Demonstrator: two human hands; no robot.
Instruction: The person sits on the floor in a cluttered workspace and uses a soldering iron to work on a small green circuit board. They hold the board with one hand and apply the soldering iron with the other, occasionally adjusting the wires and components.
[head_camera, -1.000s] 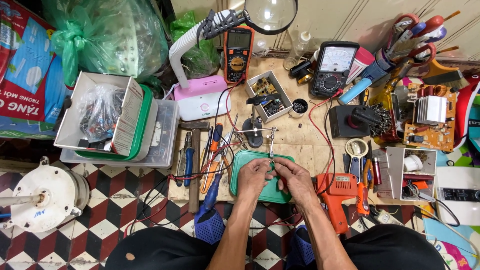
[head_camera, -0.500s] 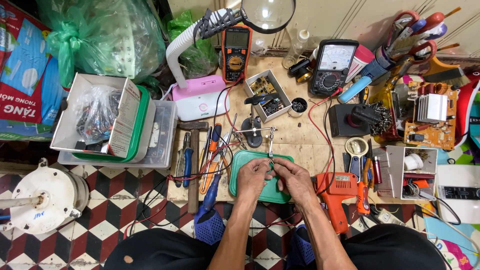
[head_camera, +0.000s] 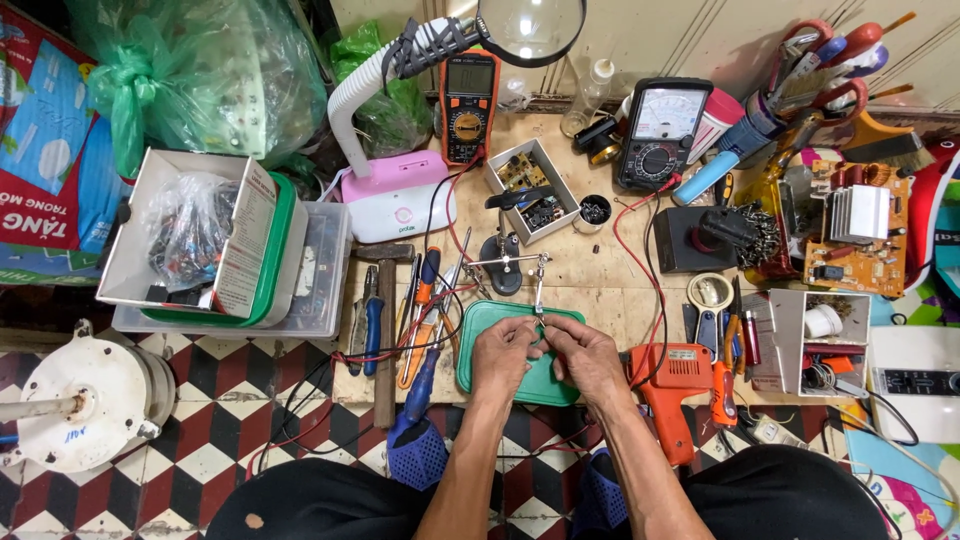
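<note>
Both hands, left (head_camera: 503, 352) and right (head_camera: 578, 352), are pinching together a tiny, light, seemingly fragile part (head_camera: 538, 335) by its edges over the green mat (head_camera: 478, 345).

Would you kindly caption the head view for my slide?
Both hands, left hand and right hand, meet over a green mat on a cluttered workbench.

A tiny part (head_camera: 537, 333), too small to tell what it is, sits pinched between the fingertips of the left hand (head_camera: 503, 352) and right hand (head_camera: 578, 352), just above a green mat (head_camera: 478, 350) on the desk (head_camera: 600, 270).
</note>
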